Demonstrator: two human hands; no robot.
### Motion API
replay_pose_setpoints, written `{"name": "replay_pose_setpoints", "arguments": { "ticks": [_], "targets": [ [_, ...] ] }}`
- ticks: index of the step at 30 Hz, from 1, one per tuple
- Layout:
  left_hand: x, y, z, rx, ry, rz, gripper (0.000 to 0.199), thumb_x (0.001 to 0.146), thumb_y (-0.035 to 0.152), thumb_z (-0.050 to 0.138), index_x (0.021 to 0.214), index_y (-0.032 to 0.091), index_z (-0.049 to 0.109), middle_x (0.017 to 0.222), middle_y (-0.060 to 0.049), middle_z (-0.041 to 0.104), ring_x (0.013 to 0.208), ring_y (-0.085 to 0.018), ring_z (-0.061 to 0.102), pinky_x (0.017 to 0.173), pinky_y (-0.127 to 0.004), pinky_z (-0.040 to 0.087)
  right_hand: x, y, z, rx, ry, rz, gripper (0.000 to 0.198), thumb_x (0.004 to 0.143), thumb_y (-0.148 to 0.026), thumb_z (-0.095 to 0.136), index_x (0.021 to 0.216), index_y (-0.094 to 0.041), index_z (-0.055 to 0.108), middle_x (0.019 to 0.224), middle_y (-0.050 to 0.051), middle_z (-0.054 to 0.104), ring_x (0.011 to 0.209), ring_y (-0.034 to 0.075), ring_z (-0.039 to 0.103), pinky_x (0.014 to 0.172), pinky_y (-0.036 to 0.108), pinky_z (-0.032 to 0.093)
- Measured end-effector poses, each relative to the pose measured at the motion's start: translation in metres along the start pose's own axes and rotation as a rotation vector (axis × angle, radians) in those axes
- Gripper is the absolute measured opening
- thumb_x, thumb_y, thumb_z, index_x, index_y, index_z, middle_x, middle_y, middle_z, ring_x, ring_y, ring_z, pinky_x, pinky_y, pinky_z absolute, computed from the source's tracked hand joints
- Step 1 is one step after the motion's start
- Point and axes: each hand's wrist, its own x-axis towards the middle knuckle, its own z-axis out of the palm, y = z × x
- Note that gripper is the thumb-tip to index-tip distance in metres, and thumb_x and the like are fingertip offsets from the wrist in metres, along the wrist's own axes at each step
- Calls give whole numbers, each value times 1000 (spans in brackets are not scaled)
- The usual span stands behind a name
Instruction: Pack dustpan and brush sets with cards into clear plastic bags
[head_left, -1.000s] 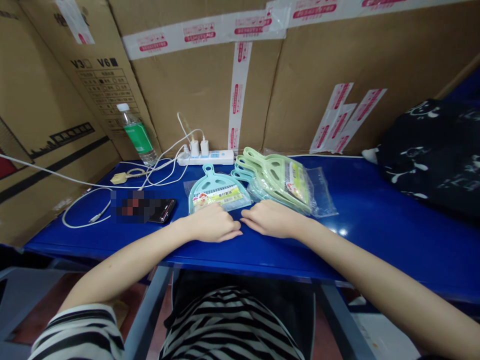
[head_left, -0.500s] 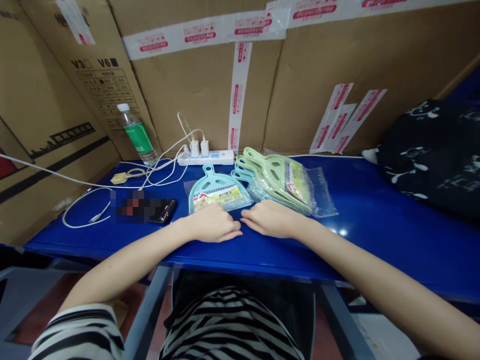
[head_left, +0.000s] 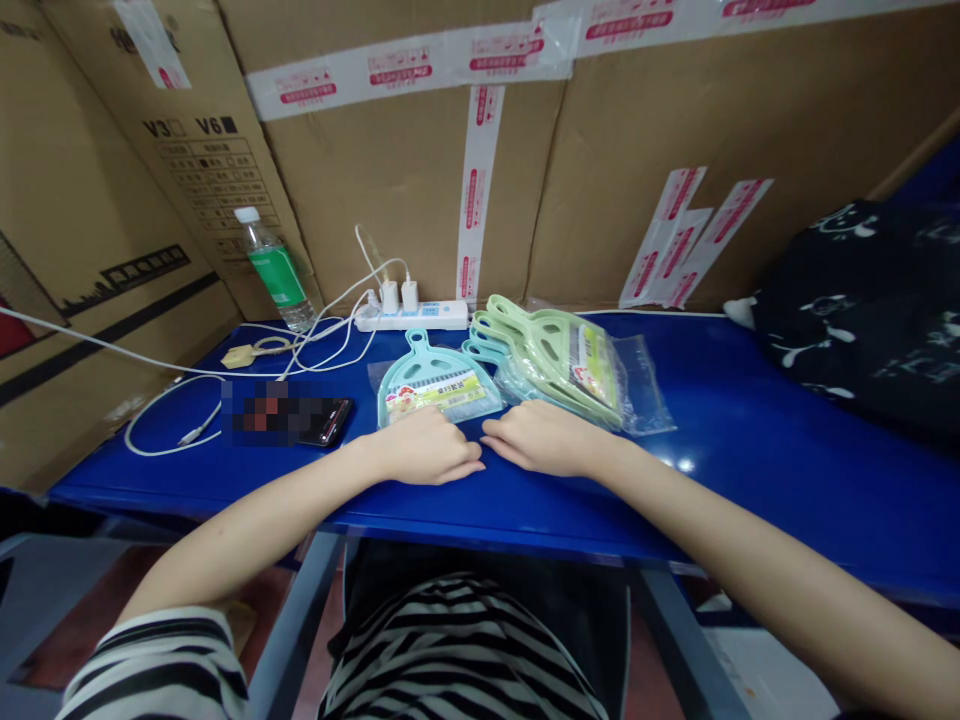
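Note:
My left hand [head_left: 429, 447] rests on the blue table as a loose fist, in front of a light-blue dustpan [head_left: 442, 362] in clear wrapping with a printed label. Opposite it, my right hand [head_left: 541, 438] is also curled closed on the tabletop, just in front of a pile of wrapped dustpans. Green dustpans [head_left: 544, 345] lie on top of that pile, and blue handles [head_left: 484, 349] stick out from under them. A narrow gap separates the two hands. Neither fist shows anything held.
A phone [head_left: 324, 422], partly pixelated, lies left of my left arm. Behind it are white cables, a power strip [head_left: 442, 316] with chargers and a green-labelled bottle [head_left: 277, 275]. Cardboard [head_left: 390, 180] walls the back and left. A dark patterned bag [head_left: 862, 310] sits at right.

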Motion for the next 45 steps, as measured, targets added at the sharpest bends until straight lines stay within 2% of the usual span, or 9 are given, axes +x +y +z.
{"name": "replay_pose_setpoints", "arguments": {
  "ticks": [14,22,32,45],
  "targets": [
    [-1,0,0,-14,-2,3,35,96,33,42,69,18,59,58,0,66,46,-14,57,46,-28,31,0,0,0,23,30,-9,32,97,-25,38,93,-14,68,79,11,73,73,23,68,58,29,32],
    [0,1,-3,-7,-44,-8,36,96,33,41,69,18,59,60,-1,67,48,-15,59,46,-28,31,-1,0,-1,23,29,-2,32,97,-26,38,93,-15,68,79,11,73,73,22,67,58,29,31],
    [-1,0,0,-17,-3,-4,36,96,33,42,68,18,58,58,-1,66,46,-14,58,46,-27,30,0,1,0,11,18,-2,33,98,-27,37,95,-15,68,80,10,73,73,22,67,58,29,31],
    [-1,0,0,-16,-13,-4,36,96,33,41,68,18,58,58,0,65,47,-14,58,46,-27,31,0,1,2,-6,43,-16,32,97,-26,38,91,-16,67,76,9,71,67,20,64,55,28,27]
  ]
}}
